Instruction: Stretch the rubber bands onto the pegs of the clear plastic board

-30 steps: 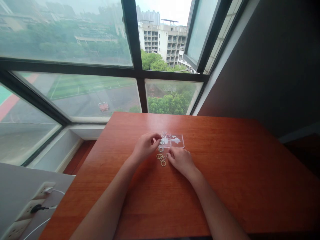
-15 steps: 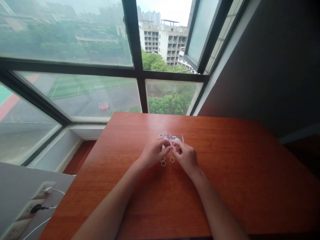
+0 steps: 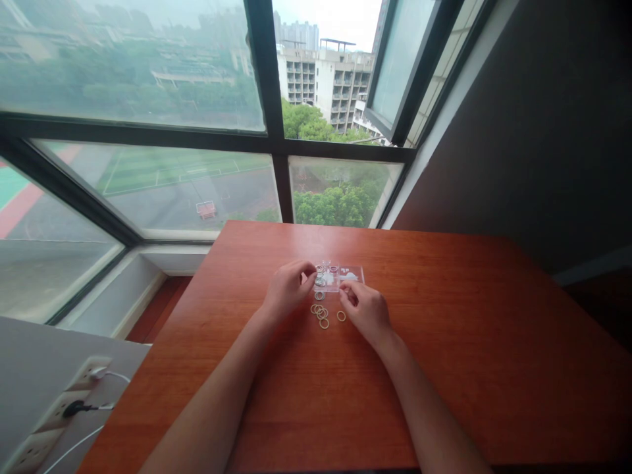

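rings (image 3: 320, 313) near right hand (image 3: 364, 307)

A reddish-brown wooden desk (image 3: 444, 342) filled the lower middle and right of the frame, its grained top catching a pale sheen near the far edge. Near the centre of the frame lay a clear plastic box (image 3: 358, 270). Just below its left half sat a grayish ring (image 3: 319, 299). Lower down was a cluster of pale yellow rings (image 3: 322, 315), some overlapping, and a lone yellowish ring (image 3: 341, 320) lay apart to their right.
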`<act>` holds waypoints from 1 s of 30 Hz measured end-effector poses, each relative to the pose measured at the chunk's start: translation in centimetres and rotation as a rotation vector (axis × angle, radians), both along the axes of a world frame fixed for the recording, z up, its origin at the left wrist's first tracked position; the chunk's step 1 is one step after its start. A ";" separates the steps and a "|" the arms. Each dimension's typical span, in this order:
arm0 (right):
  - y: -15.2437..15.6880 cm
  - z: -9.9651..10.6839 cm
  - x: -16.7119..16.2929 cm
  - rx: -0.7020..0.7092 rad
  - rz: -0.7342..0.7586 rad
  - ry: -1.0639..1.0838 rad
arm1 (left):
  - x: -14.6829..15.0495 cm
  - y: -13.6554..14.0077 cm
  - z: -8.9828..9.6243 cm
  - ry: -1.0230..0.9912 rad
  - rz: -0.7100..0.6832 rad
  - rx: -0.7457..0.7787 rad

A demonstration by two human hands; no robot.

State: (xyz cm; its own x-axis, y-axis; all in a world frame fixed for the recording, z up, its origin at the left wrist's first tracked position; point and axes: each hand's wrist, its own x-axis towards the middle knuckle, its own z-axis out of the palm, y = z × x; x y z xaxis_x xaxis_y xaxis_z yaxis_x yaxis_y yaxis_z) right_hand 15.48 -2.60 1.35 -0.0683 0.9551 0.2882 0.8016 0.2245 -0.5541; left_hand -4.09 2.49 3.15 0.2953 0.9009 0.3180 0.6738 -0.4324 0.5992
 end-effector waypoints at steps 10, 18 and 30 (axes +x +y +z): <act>-0.5 0.1 -1.0 -0.093 0.108 -0.109 | -0.4 0.1 0.0 0.067 0.013 0.012; -0.7 0.4 -2.1 -0.185 0.215 -0.310 | -0.6 0.0 0.3 0.049 0.012 0.011; -0.2 -0.2 -1.4 -0.209 0.091 -0.204 | -0.3 -0.1 0.4 0.032 -0.046 -0.012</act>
State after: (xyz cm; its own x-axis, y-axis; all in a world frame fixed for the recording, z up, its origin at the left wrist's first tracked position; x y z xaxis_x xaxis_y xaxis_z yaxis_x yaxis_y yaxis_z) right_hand 14.06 -2.83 1.13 -0.1929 0.9795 0.0576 0.8826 0.1989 -0.4260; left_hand -4.37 2.36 3.51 0.3461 0.8899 0.2971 0.6726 -0.4561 0.5828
